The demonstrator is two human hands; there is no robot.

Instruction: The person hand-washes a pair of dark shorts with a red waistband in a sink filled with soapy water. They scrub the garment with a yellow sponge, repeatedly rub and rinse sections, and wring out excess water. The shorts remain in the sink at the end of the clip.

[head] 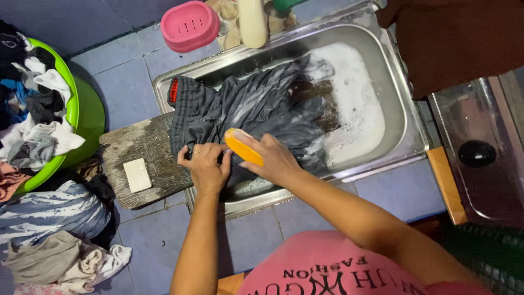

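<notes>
Blue tiled floor [131,82] all around here, with a big steel basin [401,98] sitting in the middle of the frame, soapy water pooled toward its right end. A worn wooden board [136,143] leans over the basin's left edge, and a dark grey striped garment [245,106] is draped across it, half on the wood, half in the suds.

My left hand [204,166] is pressed flat on the garment's lower edge at centre frame, fingers curled over the cloth and pinning it against the board. My right hand [275,158] sits just beside it, closed around an orange scrub brush [243,146] that rests on the fabric.

A white bar of soap [137,175] lies on the bare part of the board, left of my hands. At the far left there's a green tub [84,112] heaped with laundry, more clothes [54,240] piled on the floor below it. A pink soap dish [190,24] sits at top centre.
</notes>
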